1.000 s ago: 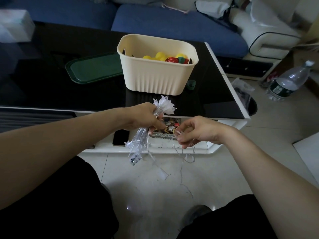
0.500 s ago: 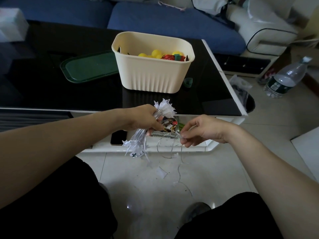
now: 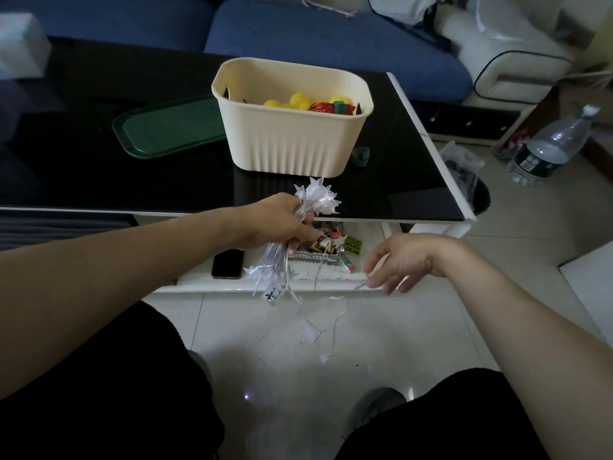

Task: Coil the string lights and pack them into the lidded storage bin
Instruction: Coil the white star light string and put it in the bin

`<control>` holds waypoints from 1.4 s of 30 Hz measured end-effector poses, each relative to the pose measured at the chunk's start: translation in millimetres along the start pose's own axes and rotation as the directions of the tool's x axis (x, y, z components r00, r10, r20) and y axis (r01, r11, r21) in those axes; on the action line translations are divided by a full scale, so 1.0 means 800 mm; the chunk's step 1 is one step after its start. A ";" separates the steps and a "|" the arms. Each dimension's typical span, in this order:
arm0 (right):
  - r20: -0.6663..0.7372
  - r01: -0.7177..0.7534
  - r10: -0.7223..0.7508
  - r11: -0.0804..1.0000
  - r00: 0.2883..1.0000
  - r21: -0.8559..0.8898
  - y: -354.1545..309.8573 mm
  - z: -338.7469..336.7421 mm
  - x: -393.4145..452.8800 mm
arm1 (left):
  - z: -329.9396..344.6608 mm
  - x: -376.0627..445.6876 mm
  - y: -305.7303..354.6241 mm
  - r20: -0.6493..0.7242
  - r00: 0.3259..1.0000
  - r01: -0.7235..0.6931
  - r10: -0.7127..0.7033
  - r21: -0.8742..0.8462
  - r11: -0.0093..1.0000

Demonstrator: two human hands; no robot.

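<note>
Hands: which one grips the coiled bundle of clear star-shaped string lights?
The left hand grips the bundle of clear star-shaped string lights; the right hand only touches the thin loose wire.

Dim room, glare on floor tiles (image 3: 247, 395), wide-angle edge bending.
</note>
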State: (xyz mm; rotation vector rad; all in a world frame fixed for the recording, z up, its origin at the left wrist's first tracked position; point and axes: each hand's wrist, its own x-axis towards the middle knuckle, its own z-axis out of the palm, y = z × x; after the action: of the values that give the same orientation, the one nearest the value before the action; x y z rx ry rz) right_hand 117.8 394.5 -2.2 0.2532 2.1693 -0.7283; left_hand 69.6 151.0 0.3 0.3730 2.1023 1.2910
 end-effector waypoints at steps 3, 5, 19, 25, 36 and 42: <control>-0.118 0.167 -0.151 0.976 0.981 0.138 -0.008 0.007 0.005 | 0.004 -0.004 0.005 0.004 0.999 -0.035 0.035 -0.048 0.998; -0.153 0.283 -0.248 0.915 0.957 0.287 -0.015 0.011 0.005 | 0.005 -0.004 0.006 0.001 0.999 -0.052 0.052 -0.075 0.996; -0.386 0.552 -0.445 0.343 0.808 0.760 -0.025 0.000 -0.017 | 0.001 0.005 0.010 -0.110 0.988 0.063 -0.106 -0.336 0.940; -0.433 0.585 -0.443 0.301 0.785 0.753 -0.032 0.003 -0.020 | 0.006 0.003 0.015 -0.129 0.985 0.030 -0.115 -0.528 0.848; -0.534 0.718 -0.485 0.529 0.693 0.452 -0.053 0.020 -0.008 | 0.019 0.008 0.021 -0.110 0.992 -0.013 -0.067 -0.599 0.800; -0.668 0.740 -0.422 0.603 0.613 0.298 -0.064 0.029 0.000 | 0.029 0.005 0.021 0.002 1.000 0.017 -0.019 -0.527 0.850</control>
State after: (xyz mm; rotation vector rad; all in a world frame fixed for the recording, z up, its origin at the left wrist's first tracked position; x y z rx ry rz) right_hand 111.5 339.6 7.3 -0.0365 2.5348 -1.9198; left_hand 80.5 177.2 6.0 0.1066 1.6488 1.7841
